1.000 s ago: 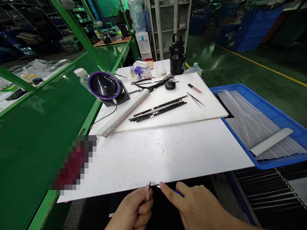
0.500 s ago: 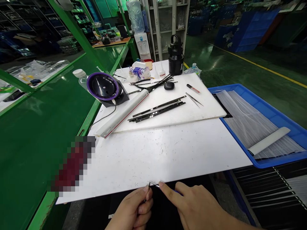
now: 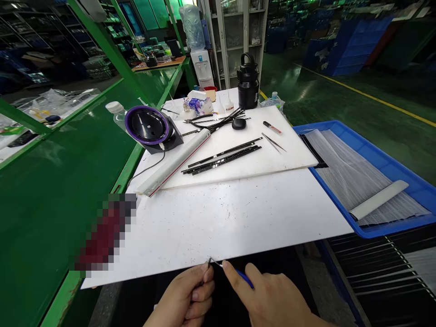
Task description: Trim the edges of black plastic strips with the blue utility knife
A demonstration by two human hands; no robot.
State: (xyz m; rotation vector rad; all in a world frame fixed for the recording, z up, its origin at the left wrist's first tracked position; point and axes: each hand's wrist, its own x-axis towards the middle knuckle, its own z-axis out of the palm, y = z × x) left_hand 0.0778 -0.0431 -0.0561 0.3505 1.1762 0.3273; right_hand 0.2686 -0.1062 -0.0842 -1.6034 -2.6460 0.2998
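Note:
Just below the near edge of the white table (image 3: pixel 221 222), my left hand (image 3: pixel 185 299) pinches a thin dark strip (image 3: pixel 208 264) between thumb and forefinger. My right hand (image 3: pixel 272 297) holds a blue-handled pointed tool (image 3: pixel 238 271), and its metal tip meets the top end of the strip. Both hands hang over a dark area in front of the table. Most of the strip is hidden inside my left hand.
A white board (image 3: pixel 245 159) further back carries black strips (image 3: pixel 223 156), tweezers (image 3: pixel 273 142), a long white bar (image 3: pixel 177 161) and a purple-rimmed round device (image 3: pixel 147 123). A black bottle (image 3: pixel 248 81) stands behind. A blue tray (image 3: pixel 371 177) of white sheets sits right; green benches lie left.
My hands have stayed together at the table's edge, dropping slightly in view. The tool's blue handle shows more now. The view shifted a little.

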